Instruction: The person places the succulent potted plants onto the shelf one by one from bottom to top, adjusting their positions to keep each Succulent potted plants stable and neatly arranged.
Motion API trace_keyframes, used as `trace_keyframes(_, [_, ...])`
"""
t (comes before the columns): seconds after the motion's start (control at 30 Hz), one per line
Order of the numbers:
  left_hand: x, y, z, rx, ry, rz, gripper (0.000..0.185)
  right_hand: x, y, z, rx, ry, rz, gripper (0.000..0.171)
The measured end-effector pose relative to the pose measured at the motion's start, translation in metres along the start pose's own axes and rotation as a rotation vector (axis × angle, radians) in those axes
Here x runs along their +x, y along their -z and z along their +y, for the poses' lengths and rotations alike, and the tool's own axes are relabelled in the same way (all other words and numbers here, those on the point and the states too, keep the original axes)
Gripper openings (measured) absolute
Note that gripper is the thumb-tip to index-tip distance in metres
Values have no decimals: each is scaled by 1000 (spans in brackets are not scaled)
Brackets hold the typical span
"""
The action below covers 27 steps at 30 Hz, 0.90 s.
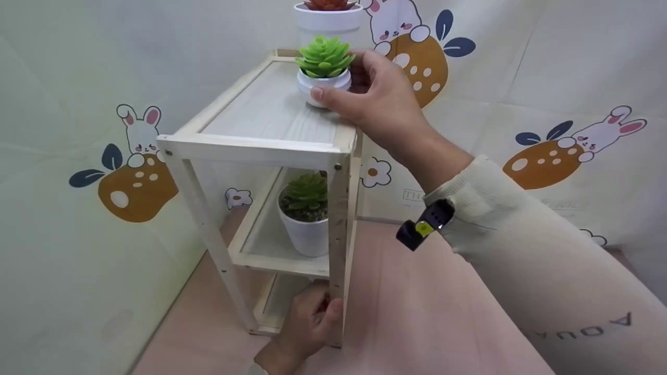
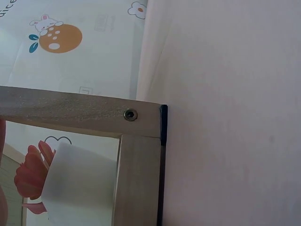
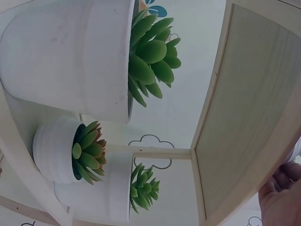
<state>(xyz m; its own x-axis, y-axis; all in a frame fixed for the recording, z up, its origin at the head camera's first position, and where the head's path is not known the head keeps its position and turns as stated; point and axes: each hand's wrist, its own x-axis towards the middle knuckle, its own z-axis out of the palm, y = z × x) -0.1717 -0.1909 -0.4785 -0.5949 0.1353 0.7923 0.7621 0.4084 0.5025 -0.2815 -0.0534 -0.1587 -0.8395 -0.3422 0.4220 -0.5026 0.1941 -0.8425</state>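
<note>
On the top board of a pale wooden shelf rack (image 1: 250, 148), near its right edge, is a small potted succulent (image 1: 324, 57) with bright green leaves and a white pot. My right hand (image 1: 388, 101) holds this pot, thumb on its front and fingers behind. In the right wrist view the fingers (image 3: 282, 181) show at the board's edge. Low down, my left hand (image 1: 305, 325) grips the rack's front right leg (image 1: 337, 224), the thumb lying along it. The left wrist view shows the leg's lower end (image 2: 84, 110) with a screw in it.
Behind the small succulent stands a larger white pot (image 1: 328, 23) with a red succulent. White pots with green succulents (image 3: 153, 59) fill part of the middle tier. A red succulent (image 2: 33, 172) in a white pot is on the bottom tier. Bunny-print cloth (image 1: 573, 130) hangs behind.
</note>
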Motion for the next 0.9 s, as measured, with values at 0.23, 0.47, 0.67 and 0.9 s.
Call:
trace_keyframes(0.23, [-2, 0, 0, -9, 44, -15, 8, 2, 0, -4, -52, -24, -33, 62])
trace_keyframes(0.47, [-2, 0, 0, 18, 34, -16, 6, 2, 4, -9, -164, -61, -76, 61])
trace_keyframes(0.67, [-1, 1, 0, 24, 9, -13, 9, 1, 5, -11, -182, -75, -94, 61])
trace_keyframes(0.9, [-2, 2, 0, 27, 9, -14, 11, 0, 5, -12, -197, -86, -82, 62])
